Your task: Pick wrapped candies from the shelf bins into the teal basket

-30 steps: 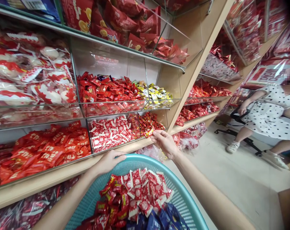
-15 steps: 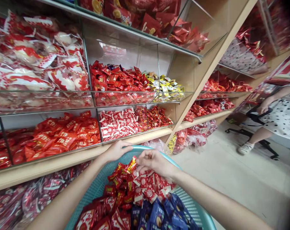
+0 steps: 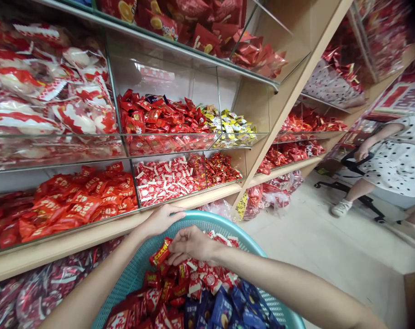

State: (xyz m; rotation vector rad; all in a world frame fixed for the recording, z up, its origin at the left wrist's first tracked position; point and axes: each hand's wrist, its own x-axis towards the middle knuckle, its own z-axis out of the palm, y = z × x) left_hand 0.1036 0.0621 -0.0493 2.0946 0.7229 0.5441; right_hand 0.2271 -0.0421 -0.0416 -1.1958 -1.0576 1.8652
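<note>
A teal plastic basket (image 3: 214, 218) holds wrapped candies sorted by colour. My left hand (image 3: 161, 220) grips its far rim, fingers curled over the edge. Inside the basket, my right hand (image 3: 193, 246) is closed, its fingertips on a red candy with yellow lettering (image 3: 161, 252). Below that hand lie red-and-white wrapped candies (image 3: 210, 278), partly covered by it. Nearer to me are larger dark red packets (image 3: 133, 307) on the left and dark blue packets (image 3: 224, 306) on the right.
Wooden shelving (image 3: 190, 195) with glass dividers stands ahead, its bins full of red packets (image 3: 87, 196) and other sweets. Bagged goods (image 3: 60, 274) lie beneath the lowest shelf. At the right, a person in dotted clothing (image 3: 395, 160) is beside a wheeled chair (image 3: 371, 208).
My right hand has moved left and slightly nearer within the basket, and the red-and-yellow candy at its fingertips has moved with it. My left hand stays on the rim.
</note>
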